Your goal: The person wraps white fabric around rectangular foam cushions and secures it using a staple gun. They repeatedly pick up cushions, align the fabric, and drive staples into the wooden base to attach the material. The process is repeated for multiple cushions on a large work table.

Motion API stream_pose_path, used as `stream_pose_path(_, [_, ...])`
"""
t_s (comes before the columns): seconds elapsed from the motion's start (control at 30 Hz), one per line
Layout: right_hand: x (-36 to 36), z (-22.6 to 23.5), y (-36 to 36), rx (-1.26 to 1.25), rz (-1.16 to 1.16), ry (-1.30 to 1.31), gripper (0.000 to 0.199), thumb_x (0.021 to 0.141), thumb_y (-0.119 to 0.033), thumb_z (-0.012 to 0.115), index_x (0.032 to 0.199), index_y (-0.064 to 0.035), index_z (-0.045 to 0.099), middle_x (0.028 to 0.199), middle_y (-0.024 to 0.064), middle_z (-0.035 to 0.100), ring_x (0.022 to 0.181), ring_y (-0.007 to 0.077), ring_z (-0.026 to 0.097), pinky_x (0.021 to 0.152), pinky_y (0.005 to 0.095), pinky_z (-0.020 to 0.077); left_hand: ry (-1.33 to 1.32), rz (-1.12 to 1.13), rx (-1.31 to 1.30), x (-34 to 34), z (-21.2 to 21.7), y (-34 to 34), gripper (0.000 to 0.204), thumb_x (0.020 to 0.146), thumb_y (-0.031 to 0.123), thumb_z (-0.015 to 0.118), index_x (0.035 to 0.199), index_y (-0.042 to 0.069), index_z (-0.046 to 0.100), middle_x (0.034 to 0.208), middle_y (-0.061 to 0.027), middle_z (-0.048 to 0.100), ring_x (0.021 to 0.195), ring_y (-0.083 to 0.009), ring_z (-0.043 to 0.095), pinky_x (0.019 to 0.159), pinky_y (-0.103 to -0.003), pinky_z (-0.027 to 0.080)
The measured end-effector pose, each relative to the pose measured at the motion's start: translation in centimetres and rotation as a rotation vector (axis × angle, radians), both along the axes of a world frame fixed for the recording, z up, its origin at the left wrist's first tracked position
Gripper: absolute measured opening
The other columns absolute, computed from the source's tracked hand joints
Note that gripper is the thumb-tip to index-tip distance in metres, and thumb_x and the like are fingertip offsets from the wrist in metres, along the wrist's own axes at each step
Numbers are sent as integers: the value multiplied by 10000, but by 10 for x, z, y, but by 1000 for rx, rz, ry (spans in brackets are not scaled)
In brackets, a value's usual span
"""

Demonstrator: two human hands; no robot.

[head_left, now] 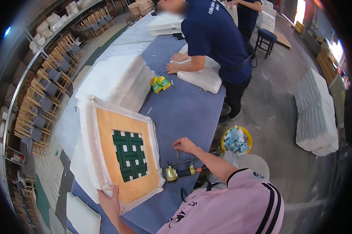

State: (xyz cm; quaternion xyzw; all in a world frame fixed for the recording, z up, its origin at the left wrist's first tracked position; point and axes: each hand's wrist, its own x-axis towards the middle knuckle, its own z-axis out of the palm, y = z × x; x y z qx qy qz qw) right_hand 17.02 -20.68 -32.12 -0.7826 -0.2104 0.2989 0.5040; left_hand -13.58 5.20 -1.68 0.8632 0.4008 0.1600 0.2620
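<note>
My left hand [110,198] grips the lower left corner of an upholstered chair seat [102,132], thumb over its edge. The seat is tilted up with its underside showing: a tan wooden board, a white fabric border, and woven dark green webbing [130,156] across a square opening. To its right, my right hand [185,145] hovers over the table with its fingers curled together; whatever they may hold is too small to make out. Just below that hand lies a yellow and black nail gun [180,171] with an orange fitting, close to my body.
White cushions [119,80] are stacked behind the seat on the blue-grey table [179,117], near yellow-green boxes [159,84]. A co-worker in navy [218,43] presses a white cushion [203,76]. A yellow bucket [249,137] of scraps stands right; another white stack [316,113] lies beyond.
</note>
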Motion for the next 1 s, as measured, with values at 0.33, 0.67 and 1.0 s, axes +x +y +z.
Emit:
stream_pose_path(0.33, [-14, -22, -42, -499, 340, -504, 361, 844, -339, 825, 1141, -158, 729, 1183, 75, 712, 1165, 301, 665, 961, 478, 550, 4, -3, 11, -6, -13, 15, 724, 871, 285, 806, 1477, 22, 510, 1351, -230, 656, 1247, -410, 628, 1045, -451, 472])
stream_pose_path(0.67, [-19, -30, -2, -523, 495, -397, 307, 894, -289, 744, 1173, -162, 733, 1149, 105, 744, 1129, 326, 702, 969, 483, 549, -40, -24, 4, -3, -8, 9, 678, 893, 301, 788, 1448, 6, 534, 1274, -196, 689, 1167, -334, 661, 1033, -416, 482])
stream_pose_path(1.0, [-15, -43, 11, -442, 631, -192, 276, 881, -278, 717, 1062, -80, 783, 1121, 146, 774, 1049, 372, 726, 885, 492, 568, -15, -33, -28, -2, -7, 11, 629, 898, 296, 795, 1392, -10, 555, 1265, -206, 692, 1158, -351, 666, 1016, -420, 484])
